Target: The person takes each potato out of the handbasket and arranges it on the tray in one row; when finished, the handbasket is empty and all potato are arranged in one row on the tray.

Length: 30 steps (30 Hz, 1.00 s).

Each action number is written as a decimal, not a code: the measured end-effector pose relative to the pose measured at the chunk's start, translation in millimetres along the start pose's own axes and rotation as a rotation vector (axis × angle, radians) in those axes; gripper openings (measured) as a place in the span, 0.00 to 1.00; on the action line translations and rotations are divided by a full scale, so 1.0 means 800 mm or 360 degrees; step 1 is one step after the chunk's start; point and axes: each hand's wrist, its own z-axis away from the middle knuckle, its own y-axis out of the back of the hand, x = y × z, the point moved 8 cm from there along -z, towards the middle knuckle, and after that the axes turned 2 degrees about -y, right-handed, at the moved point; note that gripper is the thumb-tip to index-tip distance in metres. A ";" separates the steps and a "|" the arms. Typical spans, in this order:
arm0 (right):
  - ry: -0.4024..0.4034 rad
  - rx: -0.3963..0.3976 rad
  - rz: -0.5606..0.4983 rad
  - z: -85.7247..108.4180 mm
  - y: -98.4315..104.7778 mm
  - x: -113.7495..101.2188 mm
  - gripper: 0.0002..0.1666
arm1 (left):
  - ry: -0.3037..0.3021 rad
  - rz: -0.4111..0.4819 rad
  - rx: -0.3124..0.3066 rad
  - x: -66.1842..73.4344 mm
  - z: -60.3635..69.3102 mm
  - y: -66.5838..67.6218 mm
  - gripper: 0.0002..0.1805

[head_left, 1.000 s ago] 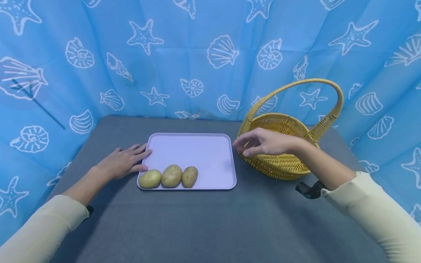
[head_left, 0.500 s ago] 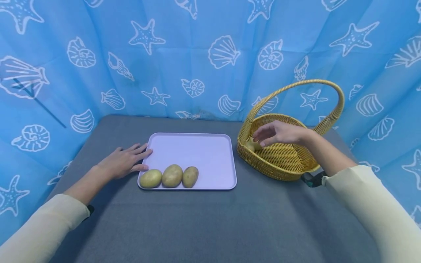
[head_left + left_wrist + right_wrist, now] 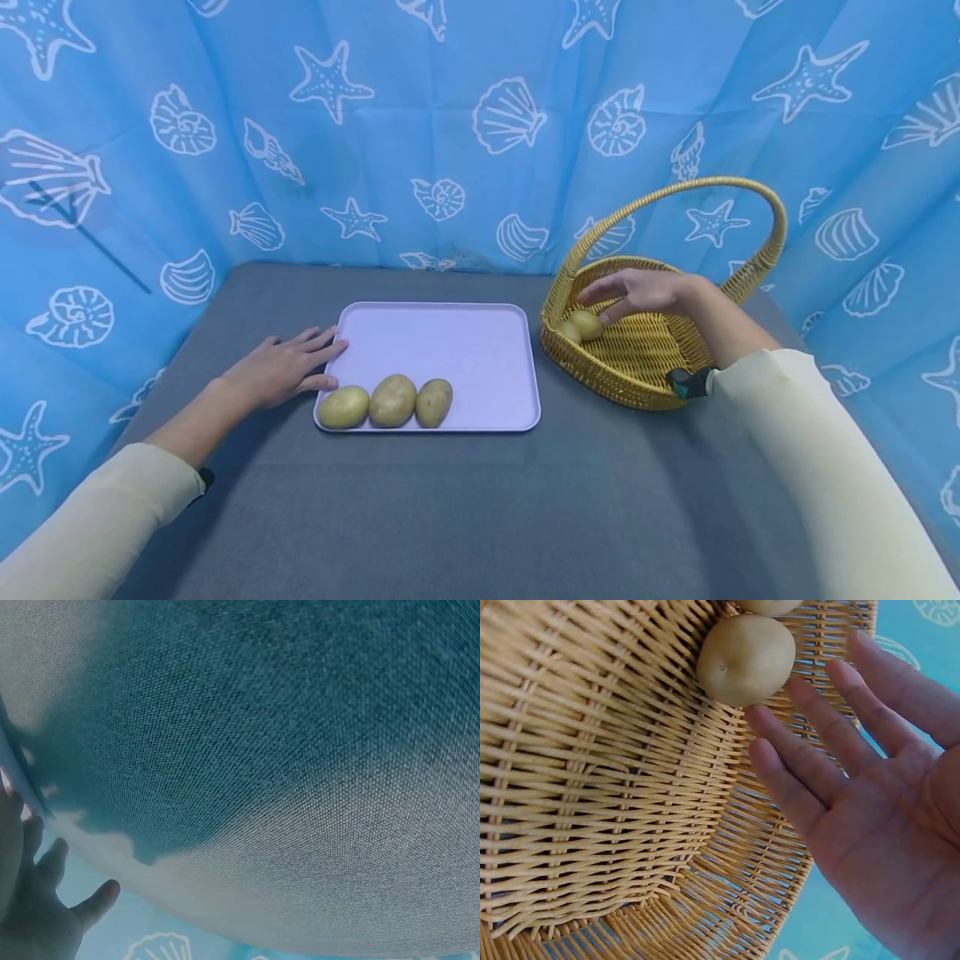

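On the left edge of the lilac tray [image 3: 480,358] my left hand [image 3: 277,371] rests with its fingers spread. Three potatoes [image 3: 392,402] lie in a row along the tray's front left edge. Inside the yellow wicker basket [image 3: 607,387] my right hand [image 3: 637,292] hovers with loosely extended fingers and holds nothing. Its fingers are close to a potato [image 3: 586,325]; whether they touch it I cannot tell. A second potato [image 3: 568,332] sits beside that one at the basket's left end. The right wrist view shows the nearer potato [image 3: 746,660] just beyond the fingertips.
The basket's tall arched handle [image 3: 705,182] rises above the right hand and forearm. A grey cloth [image 3: 450,517] covers the table. Behind it hangs a blue curtain [image 3: 420,125] with white shell and starfish prints.
My right hand has moved right from the basket's left rim to over its inside. The two potatoes in the basket have come into view. The left hand has stayed still.
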 end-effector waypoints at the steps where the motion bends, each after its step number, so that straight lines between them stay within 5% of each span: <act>1: -0.0018 -0.0017 -0.0014 -0.001 0.000 0.001 0.35 | 0.0001 0.0005 -0.0001 0.000 0.000 0.000 0.40; 12: -0.0290 -0.0199 -0.0198 -0.016 -0.011 0.026 0.39 | -0.0016 0.0030 0.0020 -0.003 -0.002 -0.004 0.40; 30: -0.0350 -0.0037 -0.0138 -0.034 -0.006 0.022 0.40 | -0.0007 0.0006 0.0002 -0.003 -0.001 -0.002 0.39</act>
